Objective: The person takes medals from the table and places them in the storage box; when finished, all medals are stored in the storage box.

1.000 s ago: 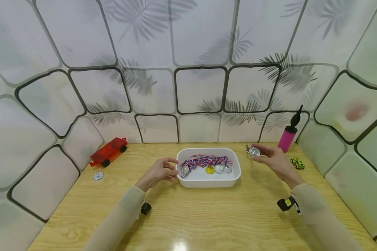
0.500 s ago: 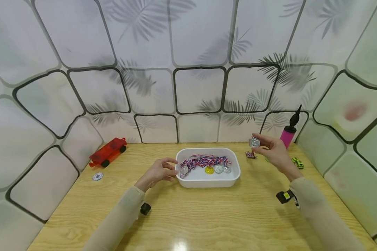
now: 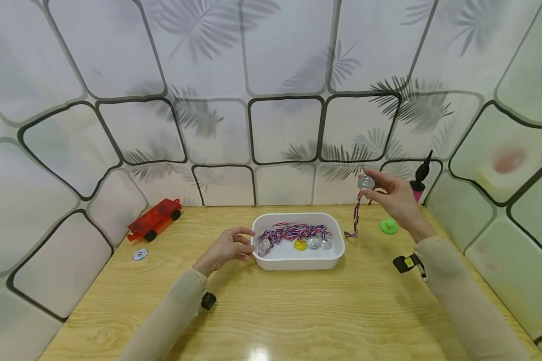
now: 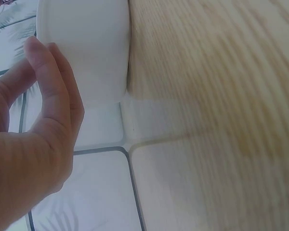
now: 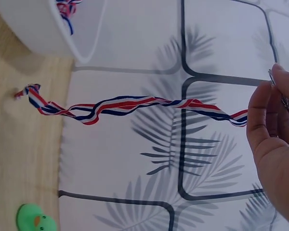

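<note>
My right hand [image 3: 393,198] pinches a silver medal [image 3: 366,182] by its edge between thumb and fingers, raised above the back right of the table. The medal's twisted red, white and blue ribbon [image 5: 130,103] hangs down, its lower end near the tabletop. My left hand [image 3: 226,248] rests its gently bent fingers against the left end of a white plastic bin [image 3: 298,264], fingertips right at the rim. Inside the bin lie a gold medal [image 3: 300,244], several silver medals [image 3: 313,243] and their bunched ribbons [image 3: 293,231].
A green rubber duck [image 3: 389,226] sits right of the bin. A pink and black hand pump [image 3: 419,183] stands behind my right hand. To the left are a red toy wagon [image 3: 155,219] and a poker chip [image 3: 140,254]. A patterned curtain [image 3: 284,130] surrounds the table.
My right hand has lifted the silver medal up from the table, and its bundled ribbon has unrolled downward. The green duck has come into view. My left hand stays at the bin.
</note>
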`<state>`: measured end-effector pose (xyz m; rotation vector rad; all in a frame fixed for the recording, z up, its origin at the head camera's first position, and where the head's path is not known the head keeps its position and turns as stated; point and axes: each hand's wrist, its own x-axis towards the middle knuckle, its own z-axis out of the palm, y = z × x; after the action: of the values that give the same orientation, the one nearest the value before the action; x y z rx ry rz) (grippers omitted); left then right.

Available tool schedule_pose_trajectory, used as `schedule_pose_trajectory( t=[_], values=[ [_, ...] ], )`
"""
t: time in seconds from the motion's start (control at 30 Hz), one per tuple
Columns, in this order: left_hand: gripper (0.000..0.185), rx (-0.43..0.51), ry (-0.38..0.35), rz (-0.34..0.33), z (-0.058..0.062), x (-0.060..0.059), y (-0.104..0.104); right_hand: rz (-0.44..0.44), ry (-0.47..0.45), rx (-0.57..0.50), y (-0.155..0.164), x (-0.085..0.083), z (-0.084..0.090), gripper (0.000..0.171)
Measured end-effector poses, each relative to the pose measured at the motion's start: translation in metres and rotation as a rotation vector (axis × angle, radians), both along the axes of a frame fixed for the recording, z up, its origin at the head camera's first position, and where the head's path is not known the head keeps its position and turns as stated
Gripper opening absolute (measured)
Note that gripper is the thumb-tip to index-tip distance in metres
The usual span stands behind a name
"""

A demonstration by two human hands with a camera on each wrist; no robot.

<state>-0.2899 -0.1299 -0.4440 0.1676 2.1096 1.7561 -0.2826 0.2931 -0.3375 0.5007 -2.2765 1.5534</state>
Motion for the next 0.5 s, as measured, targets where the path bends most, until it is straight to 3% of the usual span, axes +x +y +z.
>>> schedule_pose_trajectory(
  t=[0.33, 0.5],
  values=[
    [0.048, 0.005, -0.005, -0.009, 0.0, 0.0, -0.001, -0.053, -0.005, 0.008, -0.014, -0.004, 0.028, 0.053],
    [0.048, 0.006, -0.004, -0.007, 0.001, 0.0, 0.0, 0.043, 0.031, -0.108, -0.021, -0.006, 0.044, 0.051]
  ],
)
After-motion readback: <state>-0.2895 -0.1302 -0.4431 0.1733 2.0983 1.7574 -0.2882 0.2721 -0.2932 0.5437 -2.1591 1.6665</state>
